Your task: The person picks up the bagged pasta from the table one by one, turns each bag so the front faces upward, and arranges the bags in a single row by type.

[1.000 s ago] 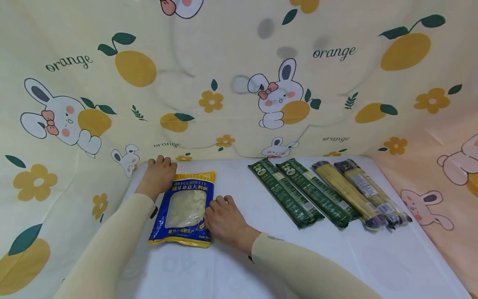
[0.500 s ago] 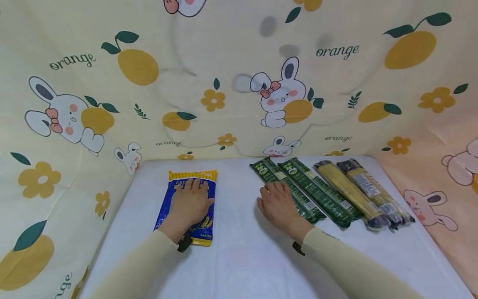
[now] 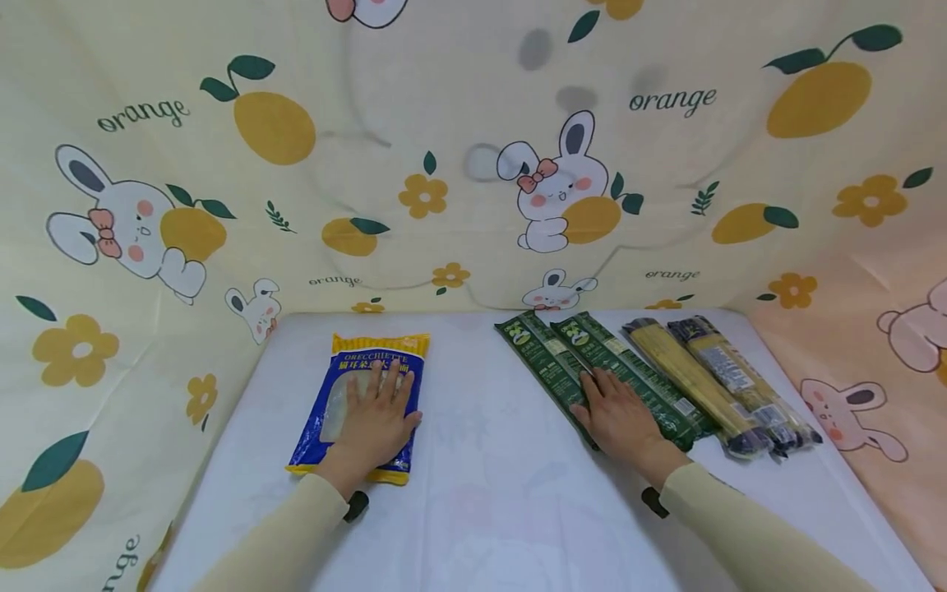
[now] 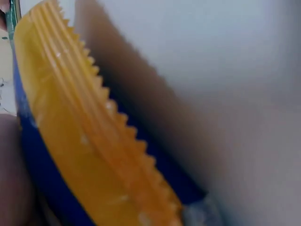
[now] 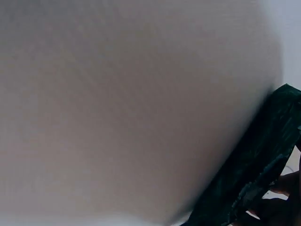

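Observation:
A blue and yellow bag of orecchiette pasta [image 3: 333, 403] lies on the left of the table. My left hand [image 3: 373, 423] rests on it, fingers spread and straight, hiding part of its clear window. Close up in the left wrist view is the bag's serrated yellow end [image 4: 89, 122]. Two long green packets lie slanted side by side, a left one [image 3: 538, 353] and a right one [image 3: 629, 362]. Across their lower part rests my right hand [image 3: 621, 421], fingers extended. In the right wrist view, dark fingers [image 5: 277, 209] touch a green packet [image 5: 254, 155].
Right of the green packets lie two clear packs of long yellow noodles, one plain [image 3: 688, 378] and one with a white label [image 3: 728, 370]. A white cloth [image 3: 473, 493] covers the table. Patterned fabric [image 3: 444, 123] hangs behind and at both sides.
My left hand has gone from the bag's upper left edge onto its front. My right hand has left the bag's right edge and moved right onto the green packets.

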Motion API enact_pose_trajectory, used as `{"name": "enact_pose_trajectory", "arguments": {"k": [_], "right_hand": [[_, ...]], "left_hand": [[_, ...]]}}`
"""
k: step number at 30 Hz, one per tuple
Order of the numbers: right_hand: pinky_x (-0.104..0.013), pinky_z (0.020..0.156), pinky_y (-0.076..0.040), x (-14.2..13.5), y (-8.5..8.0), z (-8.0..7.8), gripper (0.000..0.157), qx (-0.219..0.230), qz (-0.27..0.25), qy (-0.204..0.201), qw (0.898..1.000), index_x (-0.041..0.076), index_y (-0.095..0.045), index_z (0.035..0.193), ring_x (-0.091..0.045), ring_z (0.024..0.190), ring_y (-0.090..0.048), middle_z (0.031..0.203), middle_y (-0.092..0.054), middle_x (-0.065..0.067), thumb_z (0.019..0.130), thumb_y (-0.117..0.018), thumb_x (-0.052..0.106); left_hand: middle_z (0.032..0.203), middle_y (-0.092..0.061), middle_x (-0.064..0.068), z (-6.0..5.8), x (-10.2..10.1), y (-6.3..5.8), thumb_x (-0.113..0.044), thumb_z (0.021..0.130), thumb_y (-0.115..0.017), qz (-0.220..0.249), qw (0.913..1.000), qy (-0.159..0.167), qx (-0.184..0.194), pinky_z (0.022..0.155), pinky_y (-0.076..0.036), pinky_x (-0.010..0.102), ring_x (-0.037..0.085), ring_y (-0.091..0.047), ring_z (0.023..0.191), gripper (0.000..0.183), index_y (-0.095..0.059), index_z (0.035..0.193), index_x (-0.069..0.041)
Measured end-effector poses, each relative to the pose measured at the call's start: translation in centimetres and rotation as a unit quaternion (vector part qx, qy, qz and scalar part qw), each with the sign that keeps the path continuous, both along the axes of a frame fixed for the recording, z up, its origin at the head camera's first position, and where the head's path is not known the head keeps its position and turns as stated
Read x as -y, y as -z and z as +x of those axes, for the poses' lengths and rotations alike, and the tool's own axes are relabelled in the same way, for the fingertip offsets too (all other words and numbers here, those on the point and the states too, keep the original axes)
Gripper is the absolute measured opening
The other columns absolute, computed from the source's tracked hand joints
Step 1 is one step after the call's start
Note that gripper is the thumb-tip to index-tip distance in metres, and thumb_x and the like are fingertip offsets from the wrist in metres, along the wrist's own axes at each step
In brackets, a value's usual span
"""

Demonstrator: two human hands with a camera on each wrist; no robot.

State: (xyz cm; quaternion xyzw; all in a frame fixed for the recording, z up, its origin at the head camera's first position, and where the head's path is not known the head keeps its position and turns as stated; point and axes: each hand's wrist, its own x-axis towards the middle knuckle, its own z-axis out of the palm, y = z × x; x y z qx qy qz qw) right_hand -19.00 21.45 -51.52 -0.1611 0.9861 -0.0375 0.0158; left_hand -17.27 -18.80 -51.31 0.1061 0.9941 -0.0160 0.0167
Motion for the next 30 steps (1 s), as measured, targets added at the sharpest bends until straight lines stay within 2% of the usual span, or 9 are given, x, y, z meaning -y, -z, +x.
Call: {"name": "enact_pose_trajectory", "arguments": {"k": [8,15,19,22,24,27,30], "right_hand": [[-0.062,0.115,-0.014,0.1,0.6,0.7,0.074,0.028,-0.027,0.015,0.999,0.004,-0.02,0.155,-0.042,0.148,-0.017,0.159,-0.021,-0.022,0.102,-0.039,0.052],[-0.06,0.116,-0.019,1.3,0.9,1.9,0.075,0.038,-0.058,0.015,0.998,0.001,-0.018,0.154,-0.041,0.147,-0.02,0.159,-0.02,-0.024,0.102,-0.041,0.05],[-0.059,0.115,-0.021,2.5,0.8,2.9,0.072,0.04,-0.075,0.021,0.996,-0.002,-0.02,0.153,-0.043,0.147,-0.021,0.158,-0.021,-0.026,0.103,-0.041,0.045],[-0.058,0.116,-0.021,4.0,0.7,4.0,0.071,0.041,-0.079,0.026,0.996,-0.003,-0.021,0.153,-0.042,0.147,-0.021,0.158,-0.021,-0.027,0.103,-0.042,0.043],[-0.057,0.116,-0.021,5.3,0.7,4.8,0.07,0.038,-0.082,0.029,0.996,-0.003,-0.023,0.152,-0.042,0.147,-0.022,0.157,-0.023,-0.027,0.103,-0.042,0.042],[-0.055,0.116,-0.022,7.4,0.7,6.4,0.068,0.038,-0.083,0.026,0.996,-0.002,-0.025,0.152,-0.041,0.146,-0.023,0.157,-0.024,-0.027,0.103,-0.041,0.042],[-0.057,0.116,-0.022,9.3,0.5,8.0,0.069,0.061,-0.093,0.007,0.994,0.0,-0.026,0.152,-0.042,0.146,-0.023,0.157,-0.024,-0.027,0.103,-0.039,0.046]], "left_hand": [[0.165,-0.003,0.008,-0.6,4.2,0.2,-0.055,0.099,-0.044,-0.005,0.9998,0.019,0.0,0.114,0.004,0.066,0.035,0.004,0.152,0.075,-0.014,0.158,-0.02],[0.165,-0.003,0.011,-0.2,8.2,0.1,-0.054,0.099,-0.045,0.003,0.9999,0.009,0.004,0.115,0.002,0.066,0.038,0.001,0.151,0.076,-0.014,0.158,-0.017],[0.165,-0.003,0.012,-0.2,9.0,0.0,-0.053,0.098,-0.047,0.012,0.9998,0.005,0.016,0.113,0.003,0.068,0.039,0.001,0.151,0.077,-0.014,0.158,-0.016],[0.164,-0.007,0.017,-0.4,8.3,-0.6,-0.052,0.098,-0.048,0.022,0.9993,-0.009,0.029,0.11,0.003,0.071,0.043,0.002,0.15,0.077,-0.018,0.157,-0.013],[0.162,-0.014,0.021,-0.7,7.1,-1.5,-0.05,0.097,-0.051,0.029,0.9988,-0.026,0.031,0.109,0.001,0.074,0.046,-0.001,0.148,0.074,-0.026,0.154,-0.01],[0.154,-0.033,0.024,-1.7,4.3,-2.9,-0.043,0.097,-0.055,0.035,0.9987,-0.036,0.014,0.108,-0.011,0.075,0.049,-0.017,0.145,0.061,-0.044,0.145,-0.007],[0.142,-0.05,0.019,-3.0,0.7,-4.0,-0.037,0.098,-0.056,0.037,0.999,-0.024,-0.005,0.106,-0.028,0.069,0.044,-0.037,0.136,0.047,-0.057,0.135,-0.008]]}}
